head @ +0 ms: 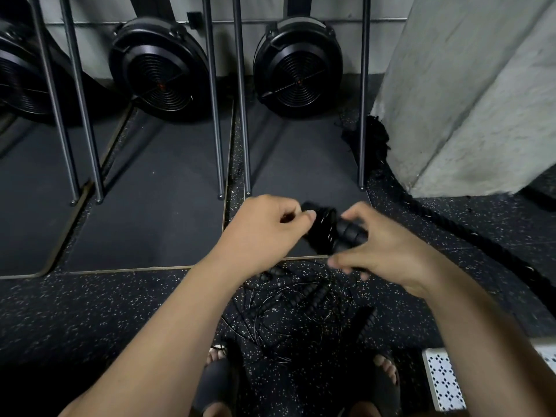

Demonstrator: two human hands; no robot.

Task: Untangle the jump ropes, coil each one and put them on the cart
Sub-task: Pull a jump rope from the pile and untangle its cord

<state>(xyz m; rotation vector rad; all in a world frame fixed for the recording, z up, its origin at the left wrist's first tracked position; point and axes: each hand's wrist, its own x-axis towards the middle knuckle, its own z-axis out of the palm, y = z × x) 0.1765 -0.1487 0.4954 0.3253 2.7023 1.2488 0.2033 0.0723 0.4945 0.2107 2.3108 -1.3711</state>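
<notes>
I hold one black jump rope [329, 228] in front of me, its thin cord wound in turns round the ribbed handles. My right hand [382, 251] grips the handles from the right. My left hand [264, 230] pinches the cord at the bundle's left end. Below my hands a tangle of black jump ropes [301, 311] lies on the speckled floor, with several ribbed handles among thin looping cords. A perforated white corner of the cart [445, 383] shows at the bottom right.
Rowing machines stand upright against the far wall, their fan housings [298, 67] low and metal rails [242, 94] reaching the dark mats. A concrete pillar [469, 94] rises at right, with a thick battle rope [469, 233] curving past its base. My sandalled feet [382, 374] are below.
</notes>
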